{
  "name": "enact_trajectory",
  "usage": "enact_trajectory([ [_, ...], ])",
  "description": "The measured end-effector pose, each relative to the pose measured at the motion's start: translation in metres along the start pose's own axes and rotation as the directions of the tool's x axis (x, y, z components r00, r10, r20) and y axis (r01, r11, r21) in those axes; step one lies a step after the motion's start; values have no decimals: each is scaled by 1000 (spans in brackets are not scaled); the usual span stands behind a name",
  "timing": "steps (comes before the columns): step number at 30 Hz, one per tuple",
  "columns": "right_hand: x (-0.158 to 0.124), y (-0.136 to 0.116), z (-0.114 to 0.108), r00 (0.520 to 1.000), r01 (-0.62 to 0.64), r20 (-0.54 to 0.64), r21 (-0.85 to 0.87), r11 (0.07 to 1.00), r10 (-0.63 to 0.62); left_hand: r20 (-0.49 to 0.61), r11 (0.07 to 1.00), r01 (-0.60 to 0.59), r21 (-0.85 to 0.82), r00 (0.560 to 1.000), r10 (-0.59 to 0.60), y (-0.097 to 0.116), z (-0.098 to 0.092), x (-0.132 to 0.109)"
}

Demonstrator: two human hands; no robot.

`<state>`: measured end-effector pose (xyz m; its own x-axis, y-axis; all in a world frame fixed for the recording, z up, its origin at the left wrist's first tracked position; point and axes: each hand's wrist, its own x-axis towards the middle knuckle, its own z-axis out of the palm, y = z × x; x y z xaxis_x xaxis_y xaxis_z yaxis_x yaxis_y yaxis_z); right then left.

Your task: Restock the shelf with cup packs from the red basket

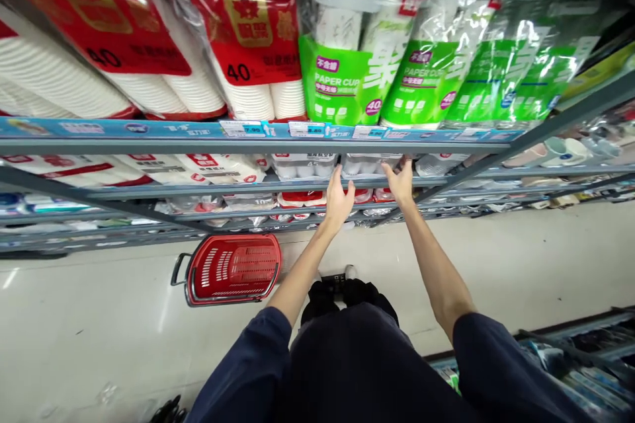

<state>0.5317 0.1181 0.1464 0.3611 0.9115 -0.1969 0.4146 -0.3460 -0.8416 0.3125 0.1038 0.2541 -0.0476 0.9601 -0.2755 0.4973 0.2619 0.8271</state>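
Fingers [337, 175] of both hands are spreading wide, holding nothing yet, and reaching evenly either side of the wrapped white paper cups [367, 165] on the shelf [297, 186], with a red shopping basket [231, 269] sitting on the floor below them.

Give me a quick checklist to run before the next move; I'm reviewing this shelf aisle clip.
Left hand open, nothing in it: ok.
Right hand gripping the white cup packs its fingertips reach: cannot tell.
Red shopping basket on the floor by the shelf base: ok.
Green paper cup packs in place on the shelf above the hands: ok.
Price labels on the shelf edge readable: cannot tell, too small.
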Motion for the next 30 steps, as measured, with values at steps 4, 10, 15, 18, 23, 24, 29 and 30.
enact_trajectory([
  [4, 2, -4, 4, 996, -75, 55, 126, 989, 69, -36, 998, 48, 37, 998, -46, 2, 11, -1],
  [10, -29, 10, -36, 999, 45, 21, 135, 990, -49, -243, 993, -76, 87, 965, 95, 35, 48, -37],
  [15, -51, 64, -130, 990, 77, -124, 139, 987, -60, 66, 999, -29, -46, 997, 32, 61, 164, -22],
  [18, -36, 88, -165, 985, 160, -79, 104, 982, -152, 65, 975, 182, -131, 982, -175, 65, 231, 7],
  [23, 14, 75, -144, 942, 202, 243, 139, 970, -231, -104, 957, 257, -136, 957, -272, 67, 273, 38],
  [24, 24, 69, -133, 941, 163, 279, 132, 978, -195, -117, 969, 220, -116, 965, -233, 66, 273, 42],
  [29, 64, 50, -92, 923, 118, 370, -16, 993, -104, -150, 977, 199, -73, 967, -208, 60, 262, 73],
  [30, 69, 50, -87, 919, 147, 375, -30, 989, -126, -151, 980, 182, -78, 970, -192, 58, 259, 80],
])
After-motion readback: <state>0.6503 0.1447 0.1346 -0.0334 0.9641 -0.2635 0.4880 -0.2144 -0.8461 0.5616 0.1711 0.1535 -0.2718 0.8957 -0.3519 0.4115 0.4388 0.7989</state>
